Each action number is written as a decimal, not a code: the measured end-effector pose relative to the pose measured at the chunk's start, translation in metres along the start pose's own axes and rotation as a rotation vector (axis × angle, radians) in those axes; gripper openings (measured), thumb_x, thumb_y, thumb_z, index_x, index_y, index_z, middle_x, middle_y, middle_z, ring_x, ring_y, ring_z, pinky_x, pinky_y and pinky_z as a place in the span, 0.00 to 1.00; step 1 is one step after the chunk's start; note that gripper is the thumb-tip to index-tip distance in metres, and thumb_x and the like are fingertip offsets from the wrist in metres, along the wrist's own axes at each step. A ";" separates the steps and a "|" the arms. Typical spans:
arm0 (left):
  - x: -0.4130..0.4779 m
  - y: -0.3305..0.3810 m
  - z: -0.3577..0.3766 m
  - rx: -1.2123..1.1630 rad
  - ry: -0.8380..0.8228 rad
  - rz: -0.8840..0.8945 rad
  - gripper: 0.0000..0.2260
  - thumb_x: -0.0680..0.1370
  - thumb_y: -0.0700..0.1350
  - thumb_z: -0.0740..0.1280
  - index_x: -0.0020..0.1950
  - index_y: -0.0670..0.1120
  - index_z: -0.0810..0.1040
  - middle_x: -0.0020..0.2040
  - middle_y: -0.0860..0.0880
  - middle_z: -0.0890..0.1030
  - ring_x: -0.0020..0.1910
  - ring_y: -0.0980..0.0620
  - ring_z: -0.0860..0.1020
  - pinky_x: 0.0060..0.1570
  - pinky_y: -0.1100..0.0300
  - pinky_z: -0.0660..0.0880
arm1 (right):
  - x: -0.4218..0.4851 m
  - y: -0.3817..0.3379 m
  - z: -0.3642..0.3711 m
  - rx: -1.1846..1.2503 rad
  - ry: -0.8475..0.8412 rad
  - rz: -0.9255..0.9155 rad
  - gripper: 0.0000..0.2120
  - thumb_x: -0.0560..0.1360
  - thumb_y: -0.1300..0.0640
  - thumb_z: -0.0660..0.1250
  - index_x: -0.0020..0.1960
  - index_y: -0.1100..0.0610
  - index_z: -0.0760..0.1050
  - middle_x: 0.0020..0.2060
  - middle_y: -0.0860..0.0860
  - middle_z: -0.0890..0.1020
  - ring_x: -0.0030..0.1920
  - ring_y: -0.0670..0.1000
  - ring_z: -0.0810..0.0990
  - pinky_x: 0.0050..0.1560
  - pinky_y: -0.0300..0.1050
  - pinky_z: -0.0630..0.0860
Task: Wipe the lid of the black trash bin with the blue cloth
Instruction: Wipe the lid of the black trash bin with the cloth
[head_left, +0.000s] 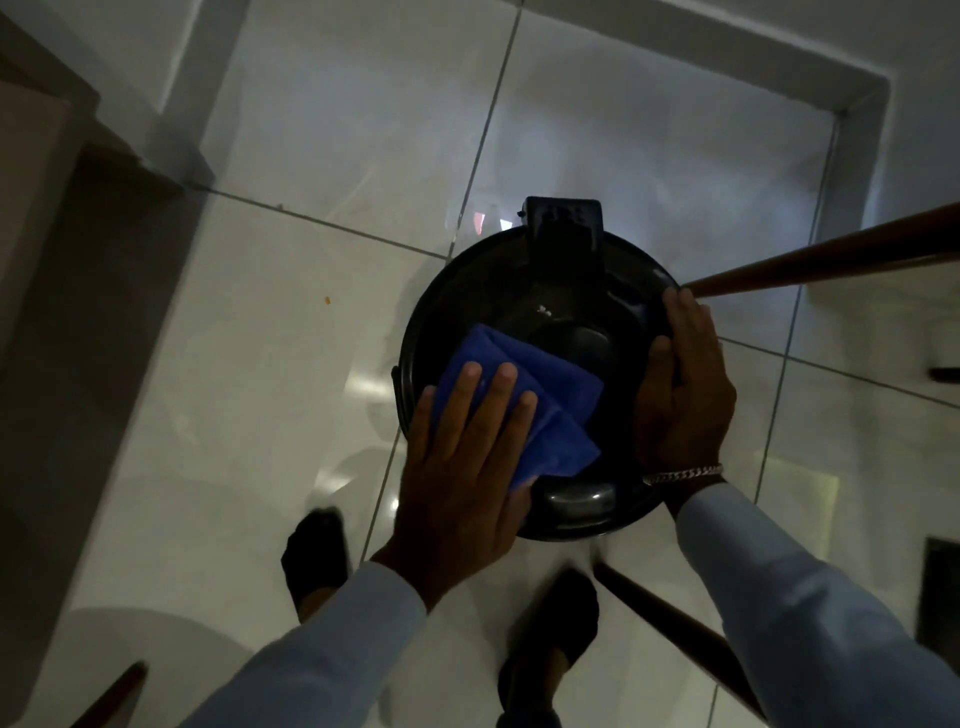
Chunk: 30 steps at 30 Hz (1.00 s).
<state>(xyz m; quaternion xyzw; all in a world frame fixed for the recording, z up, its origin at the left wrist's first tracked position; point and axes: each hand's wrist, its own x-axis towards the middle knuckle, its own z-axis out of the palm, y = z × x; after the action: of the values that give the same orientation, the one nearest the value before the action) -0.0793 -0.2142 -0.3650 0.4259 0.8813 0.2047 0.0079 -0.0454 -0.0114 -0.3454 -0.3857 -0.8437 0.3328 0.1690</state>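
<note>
While four flat fingers of the left hand press one folded blue cloth on the lower left of the one black bin lid, the right hand lies on the lid's right edge, fingers straight. One silver bracelet circles that wrist. The lid sits mid-frame over white floor tiles, with two black shoes below.

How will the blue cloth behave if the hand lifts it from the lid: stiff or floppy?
Probably floppy: the blue cloth lies in soft folds under the left hand. Likely light, and it may slide easily on the glossy lid.
</note>
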 end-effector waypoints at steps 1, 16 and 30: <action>0.003 0.004 -0.001 -0.024 0.010 -0.057 0.26 0.81 0.54 0.52 0.76 0.44 0.59 0.78 0.43 0.58 0.78 0.40 0.53 0.76 0.40 0.50 | 0.000 -0.001 0.001 -0.004 -0.003 -0.007 0.20 0.79 0.57 0.54 0.70 0.61 0.66 0.70 0.60 0.69 0.73 0.57 0.64 0.73 0.61 0.63; 0.090 0.018 -0.017 0.030 -0.168 -0.187 0.38 0.78 0.64 0.54 0.78 0.41 0.49 0.80 0.41 0.52 0.80 0.43 0.48 0.75 0.37 0.53 | 0.001 0.004 0.004 -0.079 0.011 -0.046 0.21 0.79 0.56 0.54 0.70 0.60 0.65 0.70 0.59 0.70 0.72 0.50 0.61 0.72 0.61 0.63; 0.092 -0.056 -0.034 0.061 -0.317 0.486 0.30 0.79 0.59 0.55 0.76 0.44 0.61 0.78 0.45 0.62 0.78 0.45 0.56 0.75 0.41 0.58 | 0.002 0.006 0.004 -0.103 0.018 -0.052 0.21 0.79 0.53 0.55 0.70 0.58 0.65 0.70 0.59 0.70 0.73 0.56 0.65 0.73 0.59 0.63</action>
<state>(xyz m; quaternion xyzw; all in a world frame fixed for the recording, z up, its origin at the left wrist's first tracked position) -0.1865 -0.1878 -0.3396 0.6512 0.7469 0.1050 0.0835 -0.0456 -0.0085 -0.3524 -0.3750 -0.8679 0.2810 0.1648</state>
